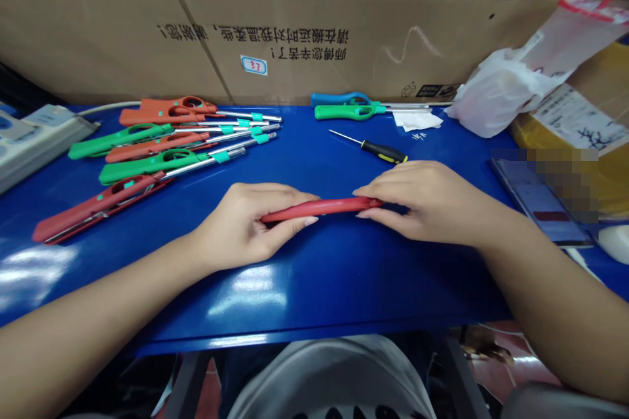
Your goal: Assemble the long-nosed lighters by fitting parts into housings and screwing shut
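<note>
A long red plastic lighter body (322,207) lies level just above the blue table (319,275), held at both ends. My left hand (248,222) is closed round its left end, thumb under, fingers over. My right hand (425,200) is closed on its right end, fingers pressed on top. A small screwdriver (378,150) with a black and yellow handle lies just behind my right hand.
Several red and green long-nosed lighters (157,150) lie in a pile at the left. A blue and a green lighter (351,107) rest by the cardboard box (295,26) at the back. White plastic bag (501,91) and a phone (538,203) at right; power strip (34,137) at far left.
</note>
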### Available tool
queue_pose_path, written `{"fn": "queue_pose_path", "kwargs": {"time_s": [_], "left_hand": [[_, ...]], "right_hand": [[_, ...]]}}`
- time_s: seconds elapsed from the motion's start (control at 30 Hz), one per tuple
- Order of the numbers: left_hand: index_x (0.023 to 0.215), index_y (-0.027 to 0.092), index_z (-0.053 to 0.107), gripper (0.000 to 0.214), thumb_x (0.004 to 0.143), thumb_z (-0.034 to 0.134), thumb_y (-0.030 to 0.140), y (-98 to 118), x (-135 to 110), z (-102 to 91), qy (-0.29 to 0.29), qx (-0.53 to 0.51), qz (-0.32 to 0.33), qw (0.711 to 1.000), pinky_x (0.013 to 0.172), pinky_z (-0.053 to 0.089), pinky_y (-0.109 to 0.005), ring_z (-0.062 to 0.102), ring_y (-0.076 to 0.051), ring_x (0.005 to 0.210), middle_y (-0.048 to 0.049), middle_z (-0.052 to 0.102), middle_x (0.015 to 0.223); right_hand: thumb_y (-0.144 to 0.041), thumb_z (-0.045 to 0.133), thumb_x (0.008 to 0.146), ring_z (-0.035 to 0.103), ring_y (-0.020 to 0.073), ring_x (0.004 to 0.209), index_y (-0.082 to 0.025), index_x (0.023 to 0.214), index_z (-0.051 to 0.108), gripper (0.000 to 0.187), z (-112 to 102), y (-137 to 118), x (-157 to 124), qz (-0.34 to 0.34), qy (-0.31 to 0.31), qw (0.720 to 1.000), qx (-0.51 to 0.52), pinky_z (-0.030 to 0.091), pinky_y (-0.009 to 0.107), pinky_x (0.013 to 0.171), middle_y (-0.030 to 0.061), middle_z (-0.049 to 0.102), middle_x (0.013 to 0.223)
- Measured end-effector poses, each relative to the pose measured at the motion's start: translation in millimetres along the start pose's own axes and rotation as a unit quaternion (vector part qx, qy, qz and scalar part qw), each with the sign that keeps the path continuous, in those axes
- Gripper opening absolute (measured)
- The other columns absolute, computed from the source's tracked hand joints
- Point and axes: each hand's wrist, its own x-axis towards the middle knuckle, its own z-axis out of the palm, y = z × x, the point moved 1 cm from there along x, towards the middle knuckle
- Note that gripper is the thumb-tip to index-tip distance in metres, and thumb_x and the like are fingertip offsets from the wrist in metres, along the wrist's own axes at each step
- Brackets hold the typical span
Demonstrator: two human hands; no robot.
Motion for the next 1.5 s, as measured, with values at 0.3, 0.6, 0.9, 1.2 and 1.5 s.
{"fn": "queue_pose_path", "kwargs": {"time_s": [0.3,0.6,0.9,1.2,1.5], "left_hand": [[0.118,0.021,0.075,0.023,0.097,0.067,0.023,0,1,-1.8,-0.003,0.005,0.006,1.0,0.083,0.06,-0.021,0.077,-0.016,0.089,-0.0055,0.081,0.107],[0.112,0.02,0.078,0.018,0.094,0.072,0.022,-2,2,-2.3,-0.002,-0.023,-0.026,0.999,0.08,0.06,-0.021,0.078,-0.015,0.087,-0.0059,0.082,0.105],[0.11,0.021,0.079,0.024,0.088,0.08,0.029,-9,2,3.3,0.04,-0.018,-0.034,0.998,0.082,0.062,-0.022,0.078,-0.016,0.087,-0.0055,0.082,0.104],[0.118,0.018,0.077,0.028,0.091,0.077,0.025,-16,0,-3.8,0.034,-0.012,0.02,0.999,0.094,0.062,-0.025,0.079,-0.019,0.098,-0.0095,0.08,0.113],[0.113,0.017,0.078,0.028,0.088,0.081,0.028,-5,0,-3.0,0.076,0.005,-0.003,0.997,0.088,0.062,-0.023,0.078,-0.018,0.094,-0.0083,0.081,0.108]], "right_hand": [[-0.035,0.052,0.104,0.074,0.024,0.08,-0.017,0.101,0.077,0.032,0,-4,0,0.03,-0.038,0.997,-0.066,0.046,0.034,0.068,0.0087,0.081,0.089],[-0.033,0.061,0.099,0.075,0.022,0.085,-0.02,0.107,0.077,0.022,-3,-5,1,0.055,-0.016,0.998,-0.005,0.049,0.032,0.072,0.0051,0.082,0.098],[-0.031,0.052,0.104,0.076,0.0225,0.086,-0.019,0.106,0.077,0.027,2,-3,-1,0.028,0.018,0.999,-0.037,0.052,0.033,0.072,0.0075,0.082,0.101],[-0.03,0.054,0.102,0.078,0.024,0.082,-0.023,0.104,0.078,0.025,-1,6,-4,0.032,0.039,0.997,-0.059,0.055,0.035,0.072,0.0049,0.083,0.095],[-0.03,0.053,0.101,0.077,0.0237,0.08,-0.022,0.107,0.076,0.026,-2,9,-2,0.062,0.032,0.997,-0.019,0.054,0.033,0.07,0.0061,0.082,0.095]]}}
